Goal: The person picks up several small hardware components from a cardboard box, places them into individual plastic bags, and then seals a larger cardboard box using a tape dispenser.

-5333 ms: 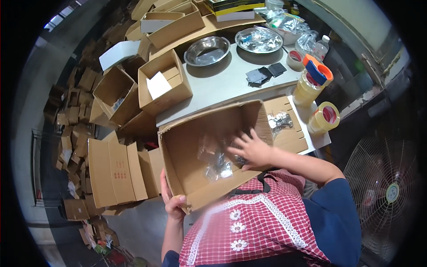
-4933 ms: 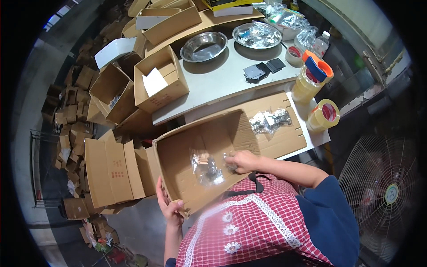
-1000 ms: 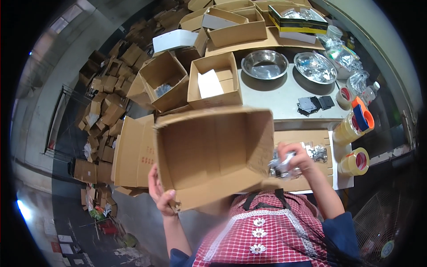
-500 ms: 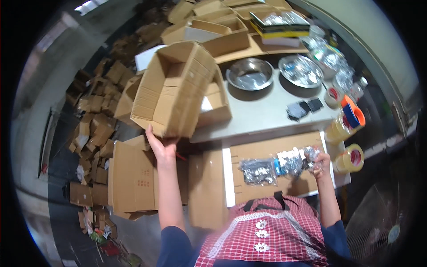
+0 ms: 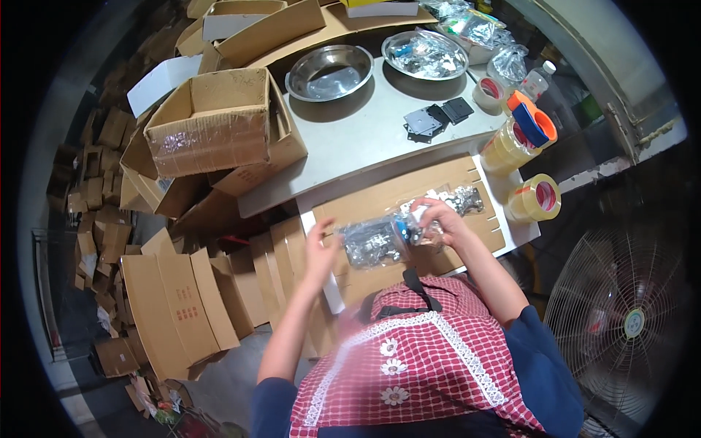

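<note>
My left hand [image 5: 320, 254] is beside the left edge of a clear plastic bag of dark and silvery parts [image 5: 372, 243], with its fingers apart and slightly blurred. It holds nothing. My right hand [image 5: 442, 221] is curled over the bag's right side, its fingers closed on a smaller clear plastic bag [image 5: 423, 232] with silvery and blue bits in it. Another clear packet of metal parts [image 5: 466, 198] lies just beyond that hand. All of these rest on a flat cardboard sheet [image 5: 350, 206] on the white worktable.
An open cardboard box [image 5: 212, 139] sits among other boxes at the left. Two steel bowls stand behind, one [image 5: 330, 71] beside a filled one [image 5: 425, 55]. Black plates [image 5: 437, 118] lie in front. Tape rolls [image 5: 534, 198] edge the right side, near a floor fan [image 5: 621, 321].
My left hand has let go of the cardboard box, now resting on the boxes at the left, and has come to the bags. My right hand has shifted left over the bags. The view has turned.
</note>
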`<state>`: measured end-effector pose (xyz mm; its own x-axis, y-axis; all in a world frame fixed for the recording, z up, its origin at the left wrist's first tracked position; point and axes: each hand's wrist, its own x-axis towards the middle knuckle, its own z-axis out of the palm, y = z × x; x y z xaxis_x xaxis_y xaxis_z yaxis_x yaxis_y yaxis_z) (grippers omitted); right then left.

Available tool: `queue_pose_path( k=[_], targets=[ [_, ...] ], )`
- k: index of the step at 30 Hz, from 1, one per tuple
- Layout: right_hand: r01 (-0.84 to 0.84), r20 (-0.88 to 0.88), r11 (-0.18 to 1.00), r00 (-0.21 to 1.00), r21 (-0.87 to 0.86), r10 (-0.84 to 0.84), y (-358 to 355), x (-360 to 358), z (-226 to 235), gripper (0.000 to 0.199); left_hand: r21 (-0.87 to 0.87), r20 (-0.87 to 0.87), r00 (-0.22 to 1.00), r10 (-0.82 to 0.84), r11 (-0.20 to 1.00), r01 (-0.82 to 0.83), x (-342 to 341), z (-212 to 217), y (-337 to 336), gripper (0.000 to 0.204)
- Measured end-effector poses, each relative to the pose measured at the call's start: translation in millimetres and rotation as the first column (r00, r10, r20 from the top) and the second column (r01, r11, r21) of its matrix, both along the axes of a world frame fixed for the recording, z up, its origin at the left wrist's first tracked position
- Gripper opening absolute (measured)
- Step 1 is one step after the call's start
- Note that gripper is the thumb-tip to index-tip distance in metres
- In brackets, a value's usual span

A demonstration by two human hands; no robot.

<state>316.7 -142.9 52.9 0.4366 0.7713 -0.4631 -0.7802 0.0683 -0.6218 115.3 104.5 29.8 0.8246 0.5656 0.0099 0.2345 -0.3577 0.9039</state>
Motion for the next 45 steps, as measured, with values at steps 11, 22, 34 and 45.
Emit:
queue_pose_path(
  k=[11, 22, 34, 45],
  targets=[
    [-0.139, 0.327, 0.95, 0.916, -0.279, 0.231, 26.7, 5.5, -9.3, 0.023, 0.506, -0.331, 0.923, -0.193, 0.79, 0.347, 10.3, -22.9, -76.2, 0.074],
    [-0.29, 0.413, 0.862, 0.784, -0.416, 0.464, 52.2, -15.3, -4.0, 0.036, 0.389, -0.106, 0.984, -0.145, 0.904, 0.175, -1.0, -36.9, -59.9, 0.068],
    [-0.349, 0.544, 0.671, 0.4, -0.654, 0.738, 53.7, -5.9, 0.6, 0.046, 0.338, 0.079, 0.993, -0.09, 0.939, 0.058, 11.5, -28.3, -59.6, 0.055],
    [-0.338, 0.441, 0.778, 0.673, -0.53, 0.593, 31.3, 6.9, 3.9, 0.03, 0.627, -0.151, 0.97, -0.192, 0.739, 0.244, 5.7, -38.7, -67.5, 0.043]
  ],
)
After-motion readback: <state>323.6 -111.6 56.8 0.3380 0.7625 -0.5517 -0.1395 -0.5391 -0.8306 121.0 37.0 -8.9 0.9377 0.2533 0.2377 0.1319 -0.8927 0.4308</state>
